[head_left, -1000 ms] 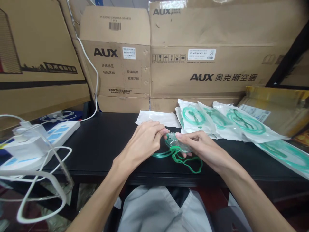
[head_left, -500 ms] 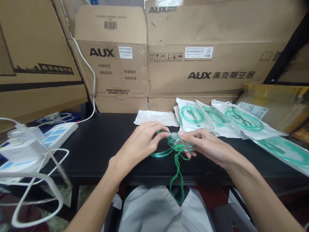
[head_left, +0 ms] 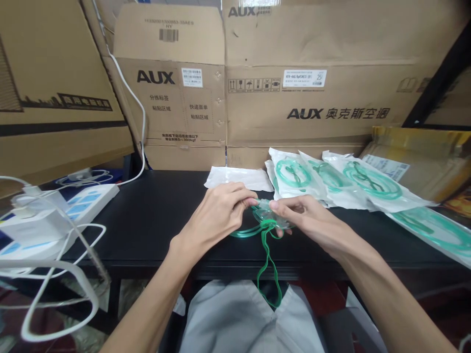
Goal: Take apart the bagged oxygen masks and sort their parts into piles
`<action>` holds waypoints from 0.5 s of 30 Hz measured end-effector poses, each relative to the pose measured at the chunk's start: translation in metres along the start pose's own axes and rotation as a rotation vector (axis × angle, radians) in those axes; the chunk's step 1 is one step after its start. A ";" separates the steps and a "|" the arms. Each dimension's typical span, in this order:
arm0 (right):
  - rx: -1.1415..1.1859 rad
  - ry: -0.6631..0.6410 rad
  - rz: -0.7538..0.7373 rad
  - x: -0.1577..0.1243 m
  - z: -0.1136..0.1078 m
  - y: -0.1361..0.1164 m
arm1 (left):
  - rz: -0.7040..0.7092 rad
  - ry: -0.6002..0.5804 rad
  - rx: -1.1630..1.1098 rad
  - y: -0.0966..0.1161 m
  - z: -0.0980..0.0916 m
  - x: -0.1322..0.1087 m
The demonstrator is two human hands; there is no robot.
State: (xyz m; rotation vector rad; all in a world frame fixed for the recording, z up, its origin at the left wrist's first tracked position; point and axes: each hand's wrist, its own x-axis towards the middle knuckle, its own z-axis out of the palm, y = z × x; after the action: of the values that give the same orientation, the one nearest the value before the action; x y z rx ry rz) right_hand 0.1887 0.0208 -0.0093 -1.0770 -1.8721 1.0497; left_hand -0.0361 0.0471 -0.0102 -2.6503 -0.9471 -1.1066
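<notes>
My right hand [head_left: 300, 212] is closed on a clear oxygen mask [head_left: 262, 214], thumb on top and fingers beneath. Pinched between the thumb and fingers of my left hand [head_left: 228, 208] is the end of green tubing [head_left: 245, 232], right by the mask's connector. The tubing's coil rests on the black table below my left hand and is partly hidden by it. From the mask a green elastic strap [head_left: 265, 260] hangs in a loop past the table's front edge. Whether the tube end is pushed onto the connector, I cannot tell.
Sealed white packs of green tubing [head_left: 294, 174] lie at the right, with a flat white pouch [head_left: 238, 178] behind my hands. A power strip [head_left: 91, 203] with white cables occupies the left of the black table [head_left: 147, 220]. Cardboard boxes [head_left: 312, 108] wall off the back.
My left fingers have closed in on the tube end at the connector. The mask and my right hand have shifted slightly left, and the strap has swung a little.
</notes>
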 end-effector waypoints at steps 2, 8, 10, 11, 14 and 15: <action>-0.036 0.029 -0.030 0.001 0.003 -0.001 | -0.006 0.005 0.013 0.000 0.000 0.000; -0.210 0.164 -0.062 0.007 0.015 0.006 | -0.035 0.014 0.027 -0.003 0.002 -0.001; -0.321 0.278 -0.111 0.008 0.020 0.008 | -0.050 0.012 0.017 -0.005 0.003 -0.001; -0.379 0.334 -0.150 0.008 0.022 0.009 | -0.063 0.008 0.007 -0.005 0.003 -0.001; -0.468 0.393 -0.244 0.009 0.025 0.010 | -0.111 -0.002 -0.048 -0.006 0.001 -0.001; -0.464 0.382 -0.258 0.009 0.024 0.010 | -0.126 -0.009 -0.072 -0.006 -0.001 0.000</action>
State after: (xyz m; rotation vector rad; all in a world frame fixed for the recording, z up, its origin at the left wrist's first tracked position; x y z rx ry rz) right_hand 0.1677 0.0252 -0.0266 -1.1524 -1.9072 0.2390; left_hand -0.0405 0.0517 -0.0107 -2.6862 -1.1100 -1.1772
